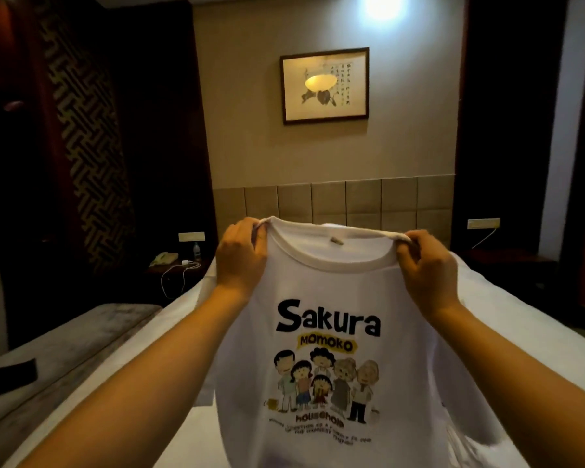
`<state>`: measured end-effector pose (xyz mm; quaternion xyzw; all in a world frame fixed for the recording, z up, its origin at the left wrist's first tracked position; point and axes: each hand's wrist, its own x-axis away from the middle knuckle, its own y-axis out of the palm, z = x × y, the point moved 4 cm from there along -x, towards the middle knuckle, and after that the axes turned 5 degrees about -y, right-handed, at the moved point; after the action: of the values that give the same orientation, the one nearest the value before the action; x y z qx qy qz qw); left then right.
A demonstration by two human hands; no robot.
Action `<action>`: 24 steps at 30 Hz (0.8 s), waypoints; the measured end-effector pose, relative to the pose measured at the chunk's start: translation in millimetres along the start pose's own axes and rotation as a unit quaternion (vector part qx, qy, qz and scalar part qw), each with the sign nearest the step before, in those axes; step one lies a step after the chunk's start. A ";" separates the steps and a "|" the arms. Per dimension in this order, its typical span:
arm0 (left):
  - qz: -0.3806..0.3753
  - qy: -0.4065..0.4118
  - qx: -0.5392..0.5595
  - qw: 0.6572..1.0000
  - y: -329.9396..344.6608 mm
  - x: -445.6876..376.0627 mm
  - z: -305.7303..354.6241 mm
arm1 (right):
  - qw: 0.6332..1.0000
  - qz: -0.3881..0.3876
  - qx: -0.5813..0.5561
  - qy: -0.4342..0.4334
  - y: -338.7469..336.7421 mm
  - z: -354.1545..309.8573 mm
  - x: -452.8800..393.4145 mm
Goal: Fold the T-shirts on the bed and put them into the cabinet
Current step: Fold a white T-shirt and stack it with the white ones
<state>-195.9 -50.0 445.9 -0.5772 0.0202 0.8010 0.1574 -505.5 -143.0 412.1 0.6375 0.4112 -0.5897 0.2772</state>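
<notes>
White-sheeted bed [520, 315] lies below and ahead, white printed cotton T-shirt [328, 332] hangs upright over it, long axis vertical, print facing person, left hand [240, 261] and right hand [426, 268] each pinching a shoulder, equally near

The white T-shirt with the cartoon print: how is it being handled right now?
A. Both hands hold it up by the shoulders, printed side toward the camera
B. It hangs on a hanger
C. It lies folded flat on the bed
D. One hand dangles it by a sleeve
A: the left hand and the right hand each grip a shoulder beside the collar, holding the T-shirt up above the bed with its print facing the camera.
</notes>
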 end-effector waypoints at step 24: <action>-0.330 -0.267 -0.101 0.900 172.6 262.8 -232.8 | 0.897 -0.357 0.080 0.248 199.8 128.6 284.3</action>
<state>-104.4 -203.6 97.9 -0.3278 -0.2948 0.8252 0.3532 -412.3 -296.3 87.9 0.5933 0.6181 -0.5028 -0.1147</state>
